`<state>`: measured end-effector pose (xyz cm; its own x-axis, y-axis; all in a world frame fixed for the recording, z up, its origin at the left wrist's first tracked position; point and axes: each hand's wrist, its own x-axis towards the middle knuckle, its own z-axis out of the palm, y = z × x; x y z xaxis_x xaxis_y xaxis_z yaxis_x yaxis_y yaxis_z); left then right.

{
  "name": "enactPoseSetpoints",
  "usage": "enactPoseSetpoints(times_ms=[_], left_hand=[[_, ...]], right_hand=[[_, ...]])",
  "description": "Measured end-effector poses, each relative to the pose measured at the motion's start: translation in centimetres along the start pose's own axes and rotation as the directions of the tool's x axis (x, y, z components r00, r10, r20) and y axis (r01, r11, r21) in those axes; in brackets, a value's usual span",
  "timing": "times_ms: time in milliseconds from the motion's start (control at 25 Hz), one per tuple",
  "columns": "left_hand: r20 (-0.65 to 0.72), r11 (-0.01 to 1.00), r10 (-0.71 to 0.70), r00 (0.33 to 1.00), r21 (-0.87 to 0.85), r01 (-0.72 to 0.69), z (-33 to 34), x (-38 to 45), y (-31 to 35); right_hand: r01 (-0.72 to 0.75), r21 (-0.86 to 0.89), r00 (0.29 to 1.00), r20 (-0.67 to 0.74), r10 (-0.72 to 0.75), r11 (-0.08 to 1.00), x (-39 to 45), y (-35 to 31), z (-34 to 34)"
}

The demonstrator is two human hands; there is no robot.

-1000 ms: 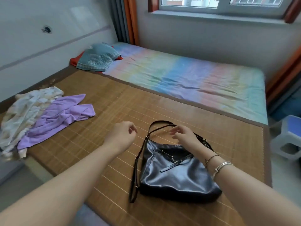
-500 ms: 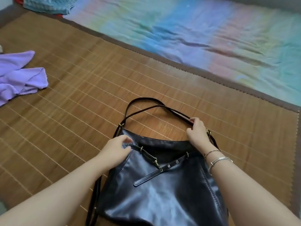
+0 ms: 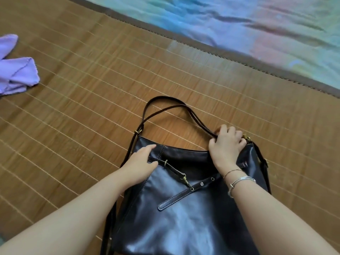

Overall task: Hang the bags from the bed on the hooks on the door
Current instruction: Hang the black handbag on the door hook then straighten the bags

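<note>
A shiny black leather bag (image 3: 185, 214) lies flat on the brown bamboo mat (image 3: 82, 100) of the bed. Its thin dark straps (image 3: 165, 105) loop out past the bag's top edge. My right hand (image 3: 227, 144) is closed around the straps at the bag's upper right corner, bracelets on the wrist. My left hand (image 3: 140, 162) rests on the bag's upper left corner, fingers spread over the leather near a buckled strap. The door and its hooks are out of view.
Purple cloth (image 3: 16, 70) lies on the mat at the far left. A pastel rainbow sheet (image 3: 248, 21) covers the bed beyond the mat's dark border.
The view has dipped and moved closer to the bag. Both hands came down from above it: the right took hold of the straps, the left settled on the upper left corner.
</note>
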<state>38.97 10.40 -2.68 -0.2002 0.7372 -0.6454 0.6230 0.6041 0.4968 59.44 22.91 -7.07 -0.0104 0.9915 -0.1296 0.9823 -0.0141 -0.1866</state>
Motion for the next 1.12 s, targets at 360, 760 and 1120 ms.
enactPoseSetpoints(times_ms=[360,760,1120], left_hand=[[-0.273,0.985,0.057,0.960,-0.141,-0.098,-6.8,-5.6,1.8],[-0.491,0.969,0.044,0.870,-0.189,-0.156,-17.3,-22.3,-1.3],[-0.708,0.989,-0.025,0.705,-0.119,-0.084,-14.8,-51.9,-8.7]], right_hand=[[0.302,0.414,0.865,0.260,-0.429,0.859,-4.1,-9.4,-10.8],[0.573,0.649,0.483,0.226,-0.846,0.500,-18.0,-22.8,-25.3],[0.738,0.494,0.459,0.131,-0.879,0.459,-40.3,-25.0,-34.1]])
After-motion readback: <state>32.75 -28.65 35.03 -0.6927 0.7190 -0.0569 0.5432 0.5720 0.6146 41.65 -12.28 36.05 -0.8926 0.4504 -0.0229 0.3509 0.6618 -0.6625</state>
